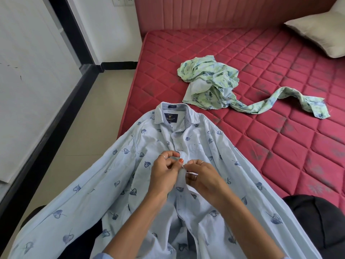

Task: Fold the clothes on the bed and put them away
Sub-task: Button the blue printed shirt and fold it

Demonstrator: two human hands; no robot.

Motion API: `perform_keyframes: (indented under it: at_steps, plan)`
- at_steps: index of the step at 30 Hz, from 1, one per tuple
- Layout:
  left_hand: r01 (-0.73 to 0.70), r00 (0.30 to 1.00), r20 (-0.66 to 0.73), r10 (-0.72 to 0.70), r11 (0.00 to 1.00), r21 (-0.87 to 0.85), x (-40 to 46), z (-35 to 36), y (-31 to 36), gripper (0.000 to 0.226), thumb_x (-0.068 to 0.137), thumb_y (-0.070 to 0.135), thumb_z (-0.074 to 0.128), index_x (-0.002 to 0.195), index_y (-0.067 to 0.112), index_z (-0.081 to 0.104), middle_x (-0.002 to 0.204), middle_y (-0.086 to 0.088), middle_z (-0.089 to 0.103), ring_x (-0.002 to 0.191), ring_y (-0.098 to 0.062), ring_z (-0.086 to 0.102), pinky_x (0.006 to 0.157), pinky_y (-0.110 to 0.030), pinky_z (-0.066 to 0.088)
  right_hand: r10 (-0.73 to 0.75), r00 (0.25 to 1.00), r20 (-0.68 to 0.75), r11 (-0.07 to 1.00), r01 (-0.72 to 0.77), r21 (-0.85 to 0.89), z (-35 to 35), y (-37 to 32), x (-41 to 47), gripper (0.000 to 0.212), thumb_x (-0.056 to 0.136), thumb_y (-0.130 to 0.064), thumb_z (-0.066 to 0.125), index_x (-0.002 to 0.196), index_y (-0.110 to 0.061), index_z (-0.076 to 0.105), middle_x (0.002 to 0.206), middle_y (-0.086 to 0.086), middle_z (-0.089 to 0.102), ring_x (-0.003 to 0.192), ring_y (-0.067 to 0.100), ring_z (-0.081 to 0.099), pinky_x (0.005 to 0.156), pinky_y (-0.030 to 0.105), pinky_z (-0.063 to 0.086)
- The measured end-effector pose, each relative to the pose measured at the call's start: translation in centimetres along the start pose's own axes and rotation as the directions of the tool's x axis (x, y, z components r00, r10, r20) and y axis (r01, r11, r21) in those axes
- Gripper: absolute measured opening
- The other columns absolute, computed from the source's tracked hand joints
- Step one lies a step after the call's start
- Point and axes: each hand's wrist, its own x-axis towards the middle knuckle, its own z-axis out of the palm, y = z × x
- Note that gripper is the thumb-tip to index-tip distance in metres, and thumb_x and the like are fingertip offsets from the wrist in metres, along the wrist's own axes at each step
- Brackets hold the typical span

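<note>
A light blue shirt (115,176) with dark blue leaf prints lies front up across the near corner of the red bed (270,143), collar pointing away from me. My left hand (164,174) and my right hand (203,176) meet at the button strip at mid-chest. Each hand pinches an edge of the placket there. A crumpled pale green floral garment (211,85) lies farther back on the mattress, one long strip trailing to the right.
A cream pillow (321,32) rests at the back right against the pink headboard (224,12). Something black (317,227) sits at the bed's near right edge. Tiled floor (93,109) and a white wall with black skirting run along the left.
</note>
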Motion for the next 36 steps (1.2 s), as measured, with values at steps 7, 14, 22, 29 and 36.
perform_keyframes:
  at_steps: [7,14,22,29,36]
  plan:
    - [-0.135,0.979,0.185,0.087,0.955,0.264,1.8,-0.7,0.6,0.014,0.085,0.02,0.071,0.093,0.019,0.06,0.066,0.007,0.072,0.065,0.001,0.063,0.066,-0.015,0.045,-0.419,0.886,-0.198,0.624,0.123,-0.772,-1.2,0.6,-1.3,0.011,0.089,-0.018,0.063,0.086,-0.014,0.053,0.076,-0.005,0.059,0.062,0.014,0.056,0.063,0.027,0.046]
    - [-0.357,0.926,0.293,0.239,0.807,0.47,4.1,1.5,1.7,0.008,0.088,0.012,0.066,0.083,0.015,0.06,0.076,0.006,0.07,0.053,0.006,0.055,0.054,-0.007,0.037,-0.434,0.898,-0.073,0.37,0.104,-0.923,-0.6,5.4,-3.2,0.01,0.089,-0.013,0.052,0.084,-0.015,0.06,0.08,-0.002,0.064,0.071,0.015,0.059,0.063,0.026,0.049]
    - [-0.261,0.964,0.165,0.207,0.842,0.471,1.6,0.1,-1.7,0.007,0.094,0.013,0.058,0.097,0.01,0.062,0.083,0.003,0.065,0.071,-0.007,0.059,0.063,-0.009,0.04,-0.465,0.875,-0.13,0.247,-0.013,-0.969,-1.6,9.0,-0.8,0.028,0.087,-0.032,0.062,0.105,-0.01,0.055,0.108,0.006,0.054,0.098,0.026,0.058,0.076,0.029,0.04]
    - [-0.115,0.985,0.172,0.006,0.769,0.629,-1.5,-2.5,-6.4,0.021,0.094,0.005,0.05,0.097,0.01,0.071,0.092,-0.005,0.072,0.089,-0.02,0.067,0.086,-0.028,0.05,-0.535,0.84,-0.095,0.107,-0.044,-0.993,-0.7,10.0,0.2,0.03,0.079,-0.019,0.068,0.097,0.003,0.057,0.097,0.02,0.057,0.084,0.039,0.06,0.073,0.039,0.049]
    - [-0.25,0.963,0.247,0.113,0.723,0.644,-1.3,-1.0,-7.2,0.017,0.087,0.008,0.059,0.1,0.013,0.069,0.096,-0.004,0.065,0.09,-0.022,0.062,0.085,-0.032,0.047,-0.51,0.86,-0.012,-0.102,-0.074,-0.992,0.0,10.2,0.6,0.015,0.067,-0.008,0.068,0.081,-0.006,0.062,0.082,0.012,0.058,0.074,0.027,0.06,0.062,0.032,0.053]
